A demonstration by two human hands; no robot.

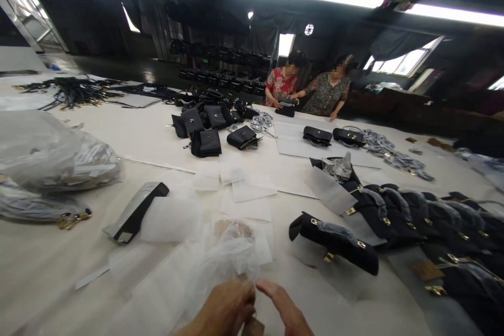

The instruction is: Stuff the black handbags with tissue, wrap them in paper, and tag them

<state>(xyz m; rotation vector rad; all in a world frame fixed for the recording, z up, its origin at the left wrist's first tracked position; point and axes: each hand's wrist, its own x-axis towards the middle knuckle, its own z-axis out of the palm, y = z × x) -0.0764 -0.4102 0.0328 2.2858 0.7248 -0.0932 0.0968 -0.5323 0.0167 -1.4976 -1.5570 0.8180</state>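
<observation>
At the bottom edge, my left hand (228, 304) has its fingers curled in a pinch, with a small brown tag (253, 327) showing just under the fingertips. My right hand (284, 308) is beside it, index finger stretched toward the left hand, its lower part cut off by the frame. A crumpled clear plastic bag (224, 265) with something pale inside lies just beyond my left hand. To the right is a black handbag (334, 241) with gold fittings and a wrapped handle, apart from both hands.
Several black handbags (409, 212) line the right side. Thin white sheets (173, 219) and a black-and-grey piece (137, 212) lie left of centre. A large plastic bag (59, 152) fills the left. More black bags (207, 143) and two co-workers (307, 89) are across the table.
</observation>
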